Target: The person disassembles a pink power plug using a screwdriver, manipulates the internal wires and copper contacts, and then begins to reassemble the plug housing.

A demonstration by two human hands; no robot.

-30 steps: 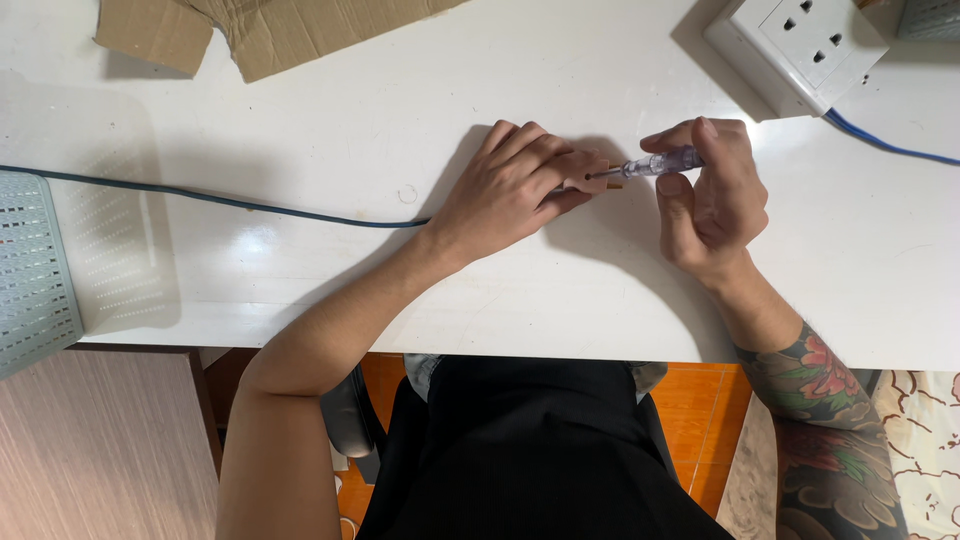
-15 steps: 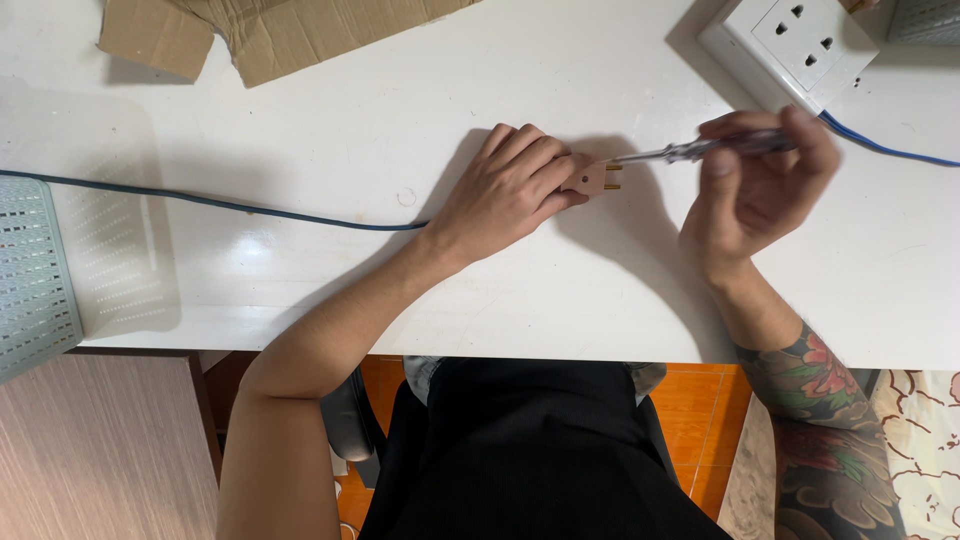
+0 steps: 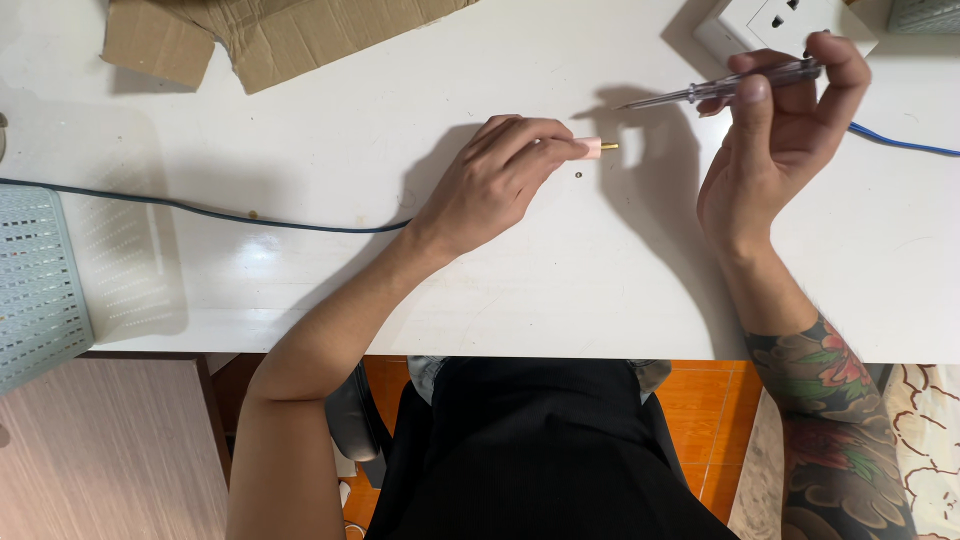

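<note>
My left hand [image 3: 500, 175] rests on the white table [image 3: 560, 280], fingers closed over a small plug [image 3: 592, 148] whose pale end and brass pin stick out to the right. A dark cable [image 3: 200, 212] runs from under that hand to the left edge. My right hand [image 3: 775, 140] is raised to the upper right, holding a clear-handled screwdriver [image 3: 715, 91] with its tip pointing left, well away from the plug. A tiny dark screw [image 3: 579, 173] lies on the table just below the plug's end.
A white socket strip [image 3: 770, 20] with a blue cable [image 3: 905, 142] sits at the top right. Torn cardboard [image 3: 270, 35] lies at the top left. A pale perforated basket [image 3: 35, 285] stands at the left edge. An orange floor shows below the table.
My right hand has lifted the screwdriver up and to the right, away from the plug. The plug's end and a small screw now show beside my left hand.
</note>
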